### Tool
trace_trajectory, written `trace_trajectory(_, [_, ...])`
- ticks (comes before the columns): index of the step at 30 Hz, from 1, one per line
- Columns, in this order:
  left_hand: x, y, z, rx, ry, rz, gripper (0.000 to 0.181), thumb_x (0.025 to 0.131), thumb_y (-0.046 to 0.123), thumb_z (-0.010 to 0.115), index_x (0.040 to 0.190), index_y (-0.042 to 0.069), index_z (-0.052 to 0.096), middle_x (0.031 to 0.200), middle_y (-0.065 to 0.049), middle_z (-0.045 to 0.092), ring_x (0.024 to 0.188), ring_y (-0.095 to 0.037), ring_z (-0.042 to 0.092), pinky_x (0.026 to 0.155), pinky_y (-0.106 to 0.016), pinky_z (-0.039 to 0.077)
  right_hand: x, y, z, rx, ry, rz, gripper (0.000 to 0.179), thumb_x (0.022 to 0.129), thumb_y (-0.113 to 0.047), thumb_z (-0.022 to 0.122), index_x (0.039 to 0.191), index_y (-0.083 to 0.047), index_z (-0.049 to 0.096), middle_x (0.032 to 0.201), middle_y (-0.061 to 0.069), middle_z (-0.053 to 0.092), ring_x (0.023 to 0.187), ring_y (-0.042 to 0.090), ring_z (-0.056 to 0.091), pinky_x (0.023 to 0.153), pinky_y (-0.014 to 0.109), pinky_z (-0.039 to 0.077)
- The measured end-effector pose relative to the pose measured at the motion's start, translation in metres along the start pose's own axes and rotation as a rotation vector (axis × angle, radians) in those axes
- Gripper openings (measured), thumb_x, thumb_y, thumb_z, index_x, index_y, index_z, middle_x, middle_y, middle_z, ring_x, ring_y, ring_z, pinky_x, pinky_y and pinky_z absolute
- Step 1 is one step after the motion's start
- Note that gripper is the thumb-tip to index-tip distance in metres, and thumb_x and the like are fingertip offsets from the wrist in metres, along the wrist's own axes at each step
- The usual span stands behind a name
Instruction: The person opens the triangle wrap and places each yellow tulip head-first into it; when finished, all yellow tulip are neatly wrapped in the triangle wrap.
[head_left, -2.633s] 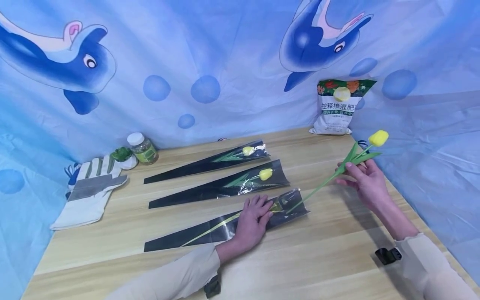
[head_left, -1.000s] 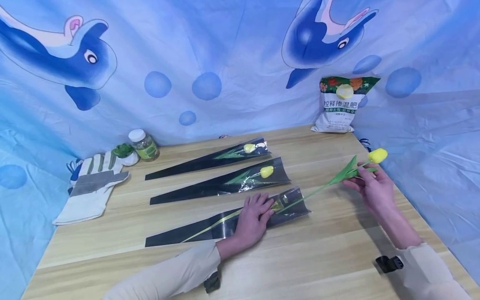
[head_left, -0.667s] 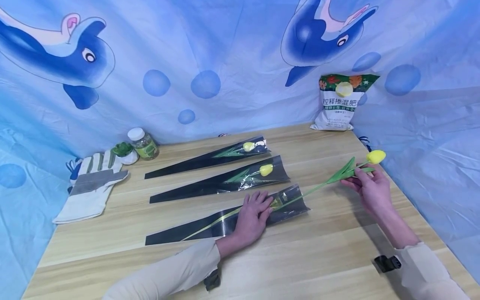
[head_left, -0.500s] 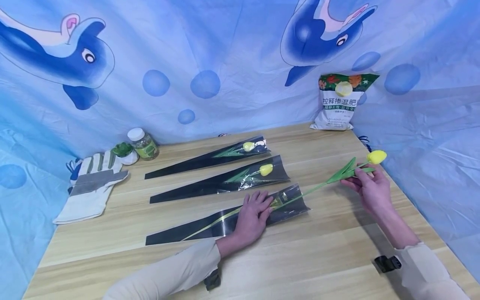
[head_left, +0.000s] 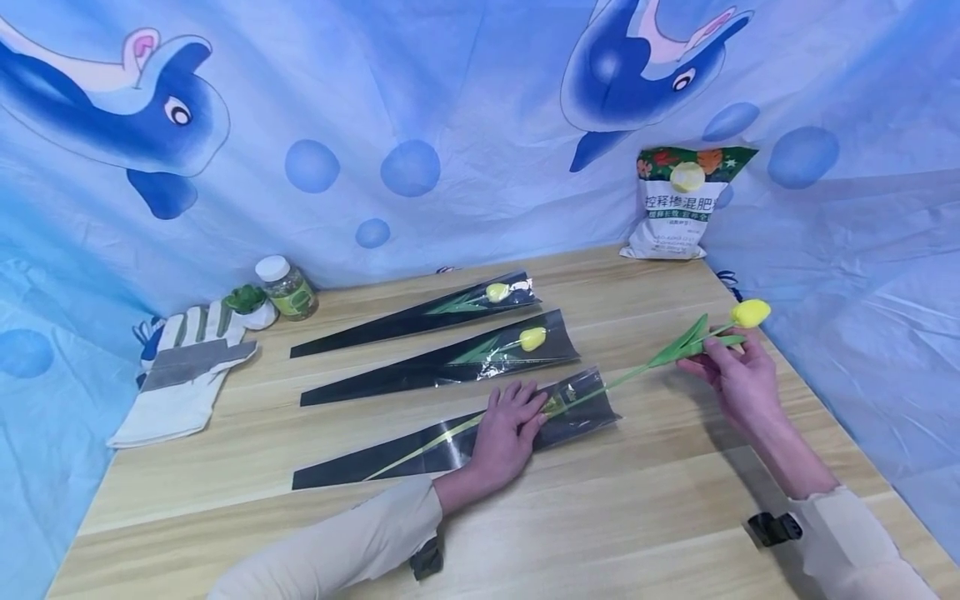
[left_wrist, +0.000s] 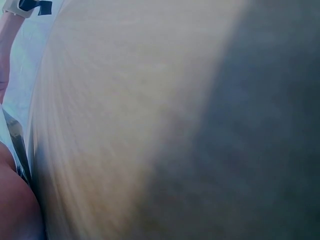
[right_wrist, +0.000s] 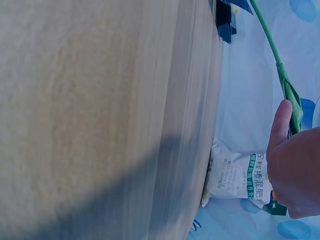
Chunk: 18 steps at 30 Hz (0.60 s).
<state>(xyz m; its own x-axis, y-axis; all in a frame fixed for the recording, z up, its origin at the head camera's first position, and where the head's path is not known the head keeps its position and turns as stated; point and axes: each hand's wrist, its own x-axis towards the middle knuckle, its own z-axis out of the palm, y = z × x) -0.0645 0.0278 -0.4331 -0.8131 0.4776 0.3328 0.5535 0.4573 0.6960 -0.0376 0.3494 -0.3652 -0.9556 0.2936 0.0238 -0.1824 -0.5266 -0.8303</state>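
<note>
My left hand presses down with extended fingers on the nearest black-and-clear flower sleeve, close to its wide mouth. A yellow line runs along that sleeve, with a gold label by the fingertips. My right hand pinches a yellow tulip by its green leaves, just below the bloom. The tulip slants down to the left, its stem end inside the sleeve's mouth. In the right wrist view the thumb lies along the green stem and leaves. The left wrist view shows mostly blurred tabletop.
Beyond lie a sleeve with a yellow tulip inside and a farther filled sleeve. At the left are a work glove, a small potted succulent and a lidded jar. A fertilizer bag stands at the back right.
The right hand has lowered the tulip toward the table, and its stem now reaches farther left into the sleeve. Over the last half second it shifts slightly left. The left hand stays put.
</note>
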Motion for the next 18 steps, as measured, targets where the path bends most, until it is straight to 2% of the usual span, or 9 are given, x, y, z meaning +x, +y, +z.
trace_trajectory(5, [0.001, 0.0, 0.001, 0.008, -0.004, -0.006, 0.036, 0.095, 0.012, 0.068, 0.129, 0.002, 0.065, 0.141, -0.019, 0.054, 0.136, -0.041, 0.043, 0.115, -0.06, 0.019, -0.002, 0.003, 0.001, -0.011, -0.017, -0.011, 0.02, 0.097, 0.011, 0.056, 0.113, 0.005, 0.046, 0.097, 0.015, 0.07, 0.083, 0.027, 0.074, 0.076, 0.036, 0.059])
trace_trajectory(12, [0.001, 0.002, 0.0, -0.004, -0.004, -0.008, 0.036, 0.095, 0.011, 0.068, 0.13, 0.001, 0.065, 0.141, -0.018, 0.054, 0.136, -0.041, 0.043, 0.115, -0.06, 0.019, -0.005, 0.01, 0.004, -0.046, -0.026, -0.012, 0.025, 0.095, 0.013, 0.056, 0.115, 0.008, 0.042, 0.094, 0.014, 0.069, 0.083, 0.024, 0.074, 0.076, 0.035, 0.059])
trace_trajectory(18, [0.001, 0.002, 0.001, -0.006, 0.005, 0.0, 0.036, 0.094, 0.01, 0.068, 0.129, 0.001, 0.065, 0.141, -0.019, 0.054, 0.135, -0.042, 0.044, 0.115, -0.061, 0.02, -0.007, 0.014, 0.006, -0.121, -0.018, -0.002, 0.026, 0.094, 0.014, 0.058, 0.116, 0.008, 0.045, 0.093, 0.011, 0.069, 0.081, 0.021, 0.074, 0.076, 0.034, 0.059])
